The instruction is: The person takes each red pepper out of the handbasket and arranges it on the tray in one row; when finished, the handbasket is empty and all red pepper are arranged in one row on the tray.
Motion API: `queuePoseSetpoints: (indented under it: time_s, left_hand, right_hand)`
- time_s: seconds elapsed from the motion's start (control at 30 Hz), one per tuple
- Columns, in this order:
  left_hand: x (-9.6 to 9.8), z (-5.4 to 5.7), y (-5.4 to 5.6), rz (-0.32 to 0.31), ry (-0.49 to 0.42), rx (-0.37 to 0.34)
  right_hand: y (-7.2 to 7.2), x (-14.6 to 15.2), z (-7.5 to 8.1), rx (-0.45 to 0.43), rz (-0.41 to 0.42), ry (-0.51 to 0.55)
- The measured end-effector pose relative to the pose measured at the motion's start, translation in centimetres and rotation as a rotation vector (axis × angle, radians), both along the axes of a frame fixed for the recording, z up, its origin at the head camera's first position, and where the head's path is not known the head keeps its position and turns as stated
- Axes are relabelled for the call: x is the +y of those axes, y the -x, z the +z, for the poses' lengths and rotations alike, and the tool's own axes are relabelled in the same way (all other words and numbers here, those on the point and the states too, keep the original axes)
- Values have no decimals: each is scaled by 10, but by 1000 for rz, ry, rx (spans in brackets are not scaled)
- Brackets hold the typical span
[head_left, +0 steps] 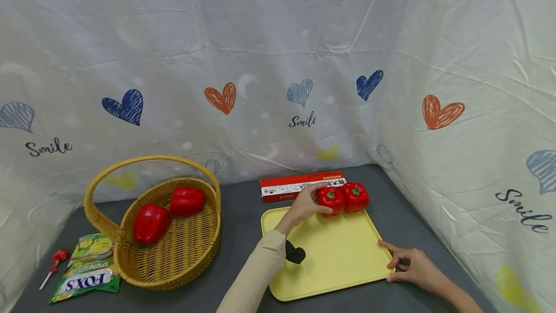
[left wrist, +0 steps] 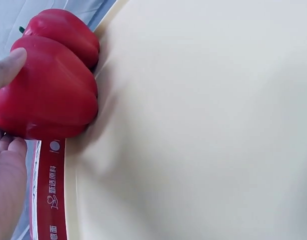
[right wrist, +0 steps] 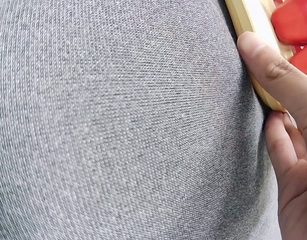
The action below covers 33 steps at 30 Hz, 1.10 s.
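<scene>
My left hand (head_left: 304, 205) grips a red bell pepper (head_left: 332, 203) at the far edge of a yellow tray (head_left: 334, 255). In the left wrist view the thumb lies on one side of this bell pepper (left wrist: 48, 92), the fingers on the other. A second red bell pepper (head_left: 356, 197) sits right against it, at the tray's far right corner. My right hand (head_left: 412, 267) holds the tray's near right corner. Thumb and fingers pinch the tray rim (right wrist: 266, 95) in the right wrist view.
Behind the tray lies a red and white box (head_left: 278, 191). To the left stands a wicker basket (head_left: 191, 255) with a tall handle and two red bell peppers (head_left: 151, 223) inside. A green FOX'S bag (head_left: 89, 267) and a red lollipop (head_left: 60, 256) lie left of it.
</scene>
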<state>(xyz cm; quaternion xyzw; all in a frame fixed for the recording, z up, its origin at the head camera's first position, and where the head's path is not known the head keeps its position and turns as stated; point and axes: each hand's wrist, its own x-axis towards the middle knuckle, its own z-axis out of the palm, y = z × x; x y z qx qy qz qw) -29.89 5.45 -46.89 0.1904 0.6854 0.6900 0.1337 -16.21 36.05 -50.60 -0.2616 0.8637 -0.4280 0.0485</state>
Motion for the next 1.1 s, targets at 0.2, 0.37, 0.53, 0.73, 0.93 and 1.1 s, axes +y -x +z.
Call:
queuePoseSetpoints:
  time_s: [0.2, 0.37, 0.53, 0.73, 0.93, 1.1]
  left_hand:
    - [-4, -1, -4, 24, 55, 42]
    - [-19, 15, -19, 42, 72, 82]
    - [-54, 40, -41, 42, 91, 125]
    - [-124, 74, -78, 132, 131, 66]
    - [-205, 97, -106, 218, 215, 7]
    - [-270, 111, -115, 236, 293, -73]
  right_hand:
    - [-1, -1, -3, 3, 10, 21]
    - [-1, -3, -5, -26, 6, 14]
    - [1, -4, -3, -28, -16, 7]
    - [1, -2, -2, -22, 4, 46]
    - [2, -2, -2, -27, 14, 49]
    - [2, -2, -3, 13, 17, 30]
